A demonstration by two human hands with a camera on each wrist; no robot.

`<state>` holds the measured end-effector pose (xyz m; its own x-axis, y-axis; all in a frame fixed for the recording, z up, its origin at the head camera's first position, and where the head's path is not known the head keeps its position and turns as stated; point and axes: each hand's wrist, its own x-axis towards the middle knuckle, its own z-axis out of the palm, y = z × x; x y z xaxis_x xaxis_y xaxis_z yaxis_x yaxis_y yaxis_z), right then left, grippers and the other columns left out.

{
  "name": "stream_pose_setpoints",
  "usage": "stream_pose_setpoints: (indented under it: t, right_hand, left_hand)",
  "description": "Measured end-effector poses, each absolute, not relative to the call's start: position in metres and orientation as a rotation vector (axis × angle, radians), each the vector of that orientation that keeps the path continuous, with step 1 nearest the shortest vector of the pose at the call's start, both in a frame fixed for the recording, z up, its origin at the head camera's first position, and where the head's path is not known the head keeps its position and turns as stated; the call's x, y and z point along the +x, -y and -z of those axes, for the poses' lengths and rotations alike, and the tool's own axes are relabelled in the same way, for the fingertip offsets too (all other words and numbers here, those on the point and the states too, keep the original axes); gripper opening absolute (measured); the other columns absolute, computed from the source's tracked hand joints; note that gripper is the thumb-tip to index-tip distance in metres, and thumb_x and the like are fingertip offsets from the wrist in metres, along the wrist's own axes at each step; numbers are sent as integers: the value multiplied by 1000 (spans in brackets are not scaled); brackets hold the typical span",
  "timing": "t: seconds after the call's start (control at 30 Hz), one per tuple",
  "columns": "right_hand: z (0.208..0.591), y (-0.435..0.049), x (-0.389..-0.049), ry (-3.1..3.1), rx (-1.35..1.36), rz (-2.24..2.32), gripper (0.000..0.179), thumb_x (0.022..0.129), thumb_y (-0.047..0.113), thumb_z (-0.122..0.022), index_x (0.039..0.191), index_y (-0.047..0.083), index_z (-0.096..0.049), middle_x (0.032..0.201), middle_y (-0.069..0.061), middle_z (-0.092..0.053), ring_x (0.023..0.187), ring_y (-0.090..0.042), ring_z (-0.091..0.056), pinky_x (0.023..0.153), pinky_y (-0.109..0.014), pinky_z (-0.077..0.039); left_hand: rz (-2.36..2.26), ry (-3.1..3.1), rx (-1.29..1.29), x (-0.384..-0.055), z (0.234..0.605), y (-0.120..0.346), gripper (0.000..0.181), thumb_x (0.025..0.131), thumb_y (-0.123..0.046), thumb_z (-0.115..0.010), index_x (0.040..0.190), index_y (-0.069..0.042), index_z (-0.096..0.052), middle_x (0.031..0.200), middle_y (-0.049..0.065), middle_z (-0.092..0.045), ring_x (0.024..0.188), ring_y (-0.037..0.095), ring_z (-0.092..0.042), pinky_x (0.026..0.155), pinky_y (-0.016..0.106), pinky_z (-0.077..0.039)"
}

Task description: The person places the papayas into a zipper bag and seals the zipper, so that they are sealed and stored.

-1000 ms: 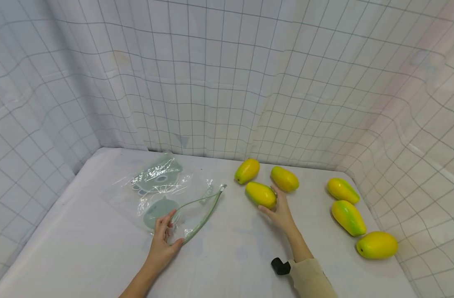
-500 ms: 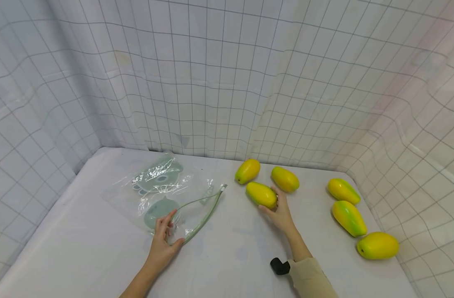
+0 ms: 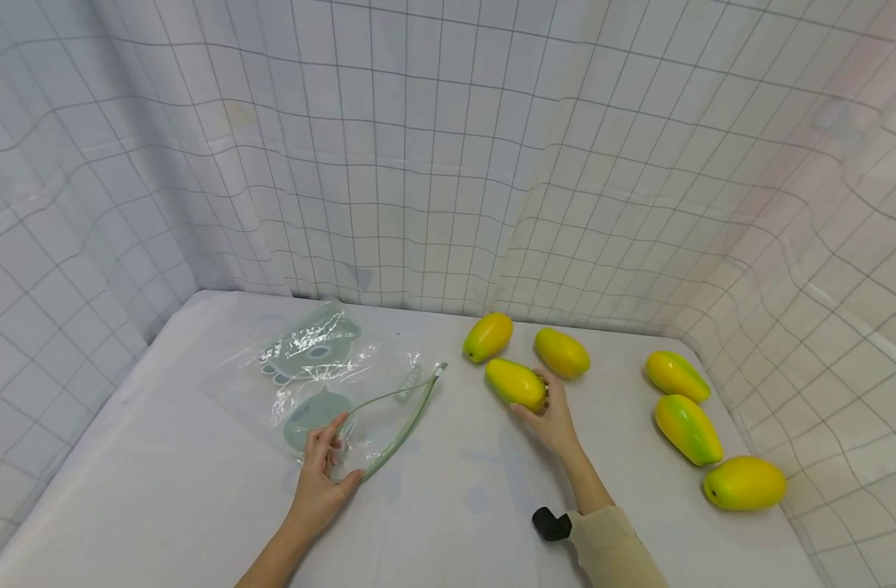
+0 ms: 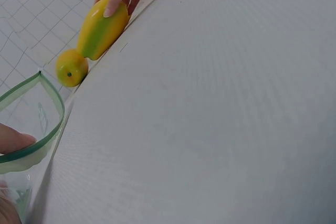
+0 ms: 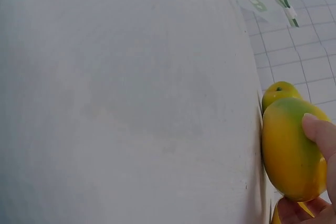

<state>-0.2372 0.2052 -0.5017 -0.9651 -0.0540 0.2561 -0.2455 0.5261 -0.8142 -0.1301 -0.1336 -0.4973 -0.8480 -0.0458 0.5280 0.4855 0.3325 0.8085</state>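
Clamping a yellow-green oval fruit at its near-right end, right hand is holding its long axis slanting far-left, clear plastic bag leftward.

Left forearm: bare, extended forward and inward. Left hand: thumb set apart from the index finger, remaining fingers bent; whether the fingertips pinch could not be determined. Right forearm: bare below a beige sleeve, reaching forward and inward. Right hand: gripping, thumb opposing curled fingers. Hands well apart.
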Motion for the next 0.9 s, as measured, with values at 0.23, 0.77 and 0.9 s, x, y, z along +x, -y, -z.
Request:
stream_pose_setpoints:
  t: [0.23,0.77,0.9]
  right_hand:
    - [497,-199,-234,2525,224,-1539,73,78,18,-72,136,1,-30,132,-15,-35,109,-26,-38,87,-41,-34]
    - [483,-157,-213,2517,352,-1665,68,77,17,-73,133,7,-37,130,-9,-41,111,-26,-43,92,-45,-37]
    - [484,-146,-209,2522,425,-1687,67,77,16,-73,132,5,-37,131,-10,-41,111,-26,-43,91,-44,-38]
  left_hand:
    - [1559,2134,-379,-131,498,134,80,54,24,-70,126,12,-38,95,21,-35,80,16,-34,64,21,-31]
    - [1543,2150,-375,-129,495,133,82,54,25,-70,127,9,-38,96,21,-35,77,17,-34,64,21,-32]
    - [1554,2157,-372,-129,495,133,82,54,24,-70,128,9,-37,97,22,-35,79,16,-34,64,21,-32]
